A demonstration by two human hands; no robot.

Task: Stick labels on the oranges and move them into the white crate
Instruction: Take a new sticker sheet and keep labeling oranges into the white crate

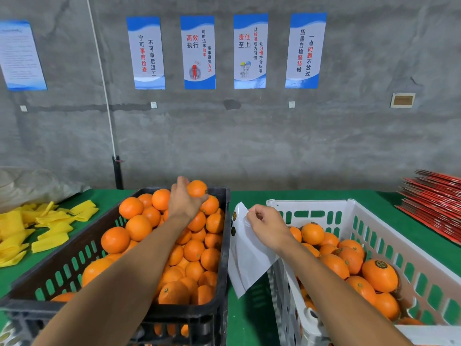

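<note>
We count two crates, one black [222, 245] and one white [374, 221], five wall posters [198, 52], and two hands.

This was a fruit-packing workroom. Bare concrete walls carried workplace slogan posters [198, 52], and a green-covered worktop [247, 318] held a black crate [219, 258] heaped with oranges [138, 227], a white crate [374, 221], yellow foam sleeves [50, 228] and stacked red cartons [434, 206].
</note>
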